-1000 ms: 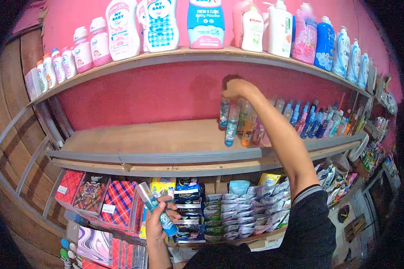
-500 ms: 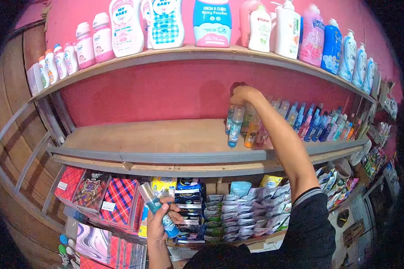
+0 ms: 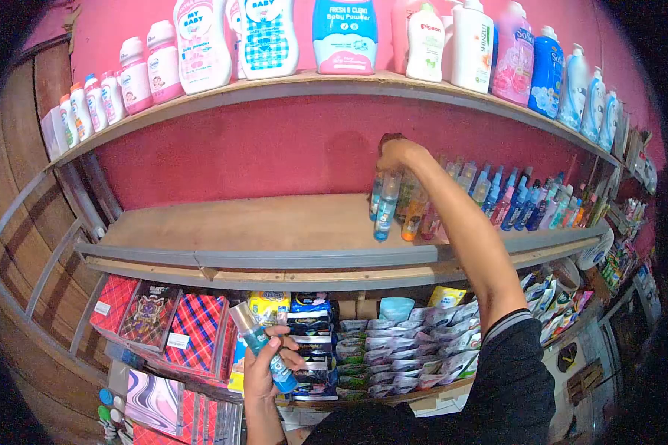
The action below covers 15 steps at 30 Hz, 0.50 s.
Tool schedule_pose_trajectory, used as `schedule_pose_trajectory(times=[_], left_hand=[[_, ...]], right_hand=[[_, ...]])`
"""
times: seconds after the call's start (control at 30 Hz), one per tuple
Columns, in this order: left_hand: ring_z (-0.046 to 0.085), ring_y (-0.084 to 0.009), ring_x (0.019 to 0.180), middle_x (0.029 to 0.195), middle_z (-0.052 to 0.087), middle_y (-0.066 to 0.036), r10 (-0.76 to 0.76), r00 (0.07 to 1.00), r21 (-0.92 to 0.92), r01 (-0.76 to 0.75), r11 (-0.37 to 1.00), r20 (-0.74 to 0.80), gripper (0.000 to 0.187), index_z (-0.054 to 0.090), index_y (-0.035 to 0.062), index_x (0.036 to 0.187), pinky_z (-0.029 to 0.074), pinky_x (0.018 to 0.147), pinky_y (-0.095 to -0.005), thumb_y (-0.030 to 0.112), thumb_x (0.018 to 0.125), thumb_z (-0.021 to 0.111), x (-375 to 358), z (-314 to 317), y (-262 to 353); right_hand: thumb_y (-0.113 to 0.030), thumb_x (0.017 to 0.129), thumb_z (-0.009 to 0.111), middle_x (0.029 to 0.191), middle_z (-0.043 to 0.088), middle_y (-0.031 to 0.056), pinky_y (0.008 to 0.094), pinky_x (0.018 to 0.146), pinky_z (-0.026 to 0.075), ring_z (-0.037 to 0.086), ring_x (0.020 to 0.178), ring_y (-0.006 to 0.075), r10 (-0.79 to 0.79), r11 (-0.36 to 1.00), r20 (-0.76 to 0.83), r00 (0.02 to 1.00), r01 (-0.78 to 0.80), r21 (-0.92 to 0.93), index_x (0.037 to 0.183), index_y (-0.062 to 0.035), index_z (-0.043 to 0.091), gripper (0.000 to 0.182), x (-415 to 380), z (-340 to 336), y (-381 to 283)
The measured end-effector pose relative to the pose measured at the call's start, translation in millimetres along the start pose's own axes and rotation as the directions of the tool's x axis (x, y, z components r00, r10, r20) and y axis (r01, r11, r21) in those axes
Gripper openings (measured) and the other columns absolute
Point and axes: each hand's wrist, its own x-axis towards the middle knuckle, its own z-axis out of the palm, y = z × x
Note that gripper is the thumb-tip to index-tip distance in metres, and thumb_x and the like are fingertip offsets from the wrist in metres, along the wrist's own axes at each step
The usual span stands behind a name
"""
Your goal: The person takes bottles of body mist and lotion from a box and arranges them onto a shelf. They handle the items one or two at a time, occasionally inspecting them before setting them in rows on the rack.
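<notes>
My left hand (image 3: pixel 266 365) is wrapped round a blue spray bottle (image 3: pixel 254 337) with a clear cap, held tilted below the middle shelf (image 3: pixel 267 222). My right hand (image 3: pixel 399 154) reaches over the middle shelf, at the tops of the leftmost bottles. Its fingers are bent down and partly hidden, so what they hold is unclear. Under it stand a blue bottle (image 3: pixel 385 213) and another blue bottle (image 3: pixel 375 196) just behind. An orange bottle (image 3: pixel 413 221) is to their right, and rows of coloured spray bottles (image 3: pixel 523 208) stand beyond my forearm.
Large powder and lotion bottles (image 3: pixel 345 37) line the upper shelf (image 3: pixel 274 87). Below are red plaid books (image 3: pixel 197 326), dark packs (image 3: pixel 310 348) and rows of sachets (image 3: pixel 408 356). A metal frame (image 3: pixel 22 200) stands at the left.
The view has shifted slightly. Both hands stay in nearly the same places, the left still round its bottle and the right at the bottle tops.
</notes>
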Motion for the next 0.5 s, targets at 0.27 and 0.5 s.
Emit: schedule_pose_trajectory(times=[0.27,0.5], left_hand=[[0.067,-0.0246,0.060,0.082,0.063,-0.015,0.009,1.000,-0.003,-0.009,1.000,0.005,0.037,0.052,-0.0059,0.114,0.055,0.049,-0.0287,0.021,0.090,0.059,-1,6,0],[0.068,-0.0267,0.062,0.083,0.063,-0.017,0.005,0.999,0.035,-0.006,0.999,0.033,0.036,0.052,-0.0070,0.114,0.058,0.051,-0.0329,0.019,0.090,0.059,0,10,8]], right_hand=[[-0.035,0.075,0.064,0.108,0.066,0.0225,0.0405,0.086,0.051,0.065,0.100,0.0329,0.007,1.000,0.054,0.999,-0.007,0.011,0.103,0.0050,0.068,0.049,-3,-3,-3],[-0.047,0.080,0.065,0.107,0.066,0.0214,0.0412,0.087,0.050,0.065,0.099,0.0334,0.043,0.998,-0.016,0.999,-0.042,0.053,0.101,0.0030,0.069,0.055,-11,-8,-2]])
